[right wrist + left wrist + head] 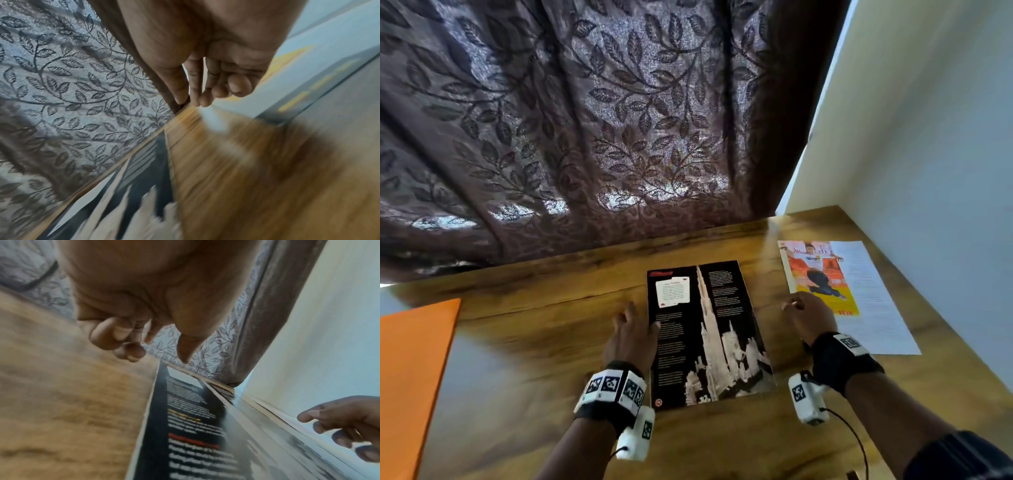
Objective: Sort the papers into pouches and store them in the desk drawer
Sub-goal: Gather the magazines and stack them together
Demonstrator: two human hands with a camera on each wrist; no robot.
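Looks like a home room, prob. a study or bedroom corner. Wood-grain surface (558,329) pushed up against a heavy brown curtain (571,113) w/ woven leaf pattern, daylight coming thru it, so a window sits behind. Plain pale painted wall (928,137) on the right. Magazine-type printed sheets (709,329) and an orange folder (410,370) lie on the surface: domestic, not office or lab.
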